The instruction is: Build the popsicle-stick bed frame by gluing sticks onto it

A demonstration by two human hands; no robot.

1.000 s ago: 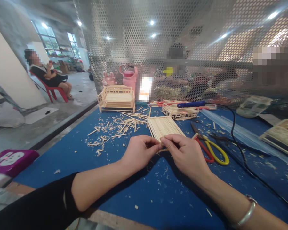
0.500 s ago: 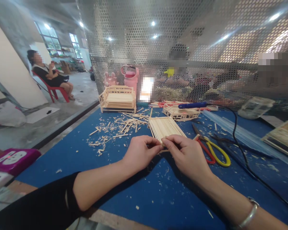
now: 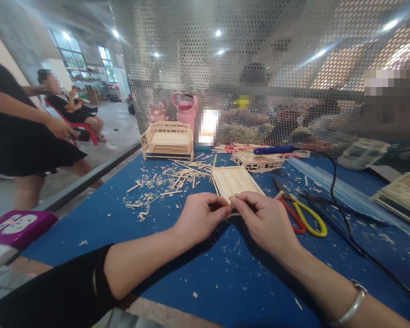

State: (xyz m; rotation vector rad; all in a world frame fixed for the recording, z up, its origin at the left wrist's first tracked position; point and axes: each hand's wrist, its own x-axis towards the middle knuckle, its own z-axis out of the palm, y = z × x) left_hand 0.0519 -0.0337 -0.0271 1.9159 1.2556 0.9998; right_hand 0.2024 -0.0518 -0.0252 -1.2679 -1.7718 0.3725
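My left hand (image 3: 200, 216) and right hand (image 3: 268, 218) pinch the near end of a flat, pale wooden-stick panel (image 3: 237, 177), which lies just beyond my fingertips over the blue tabletop (image 3: 191, 255). Markings on the purple, white-faced box (image 3: 37, 230) are too blurred to read.

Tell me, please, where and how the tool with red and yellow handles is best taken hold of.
Probably by both handles, right hand coming from the near right side: they spread toward the person, while the dark tip points away. That hand is now at the near edge of the slatted wooden panel.
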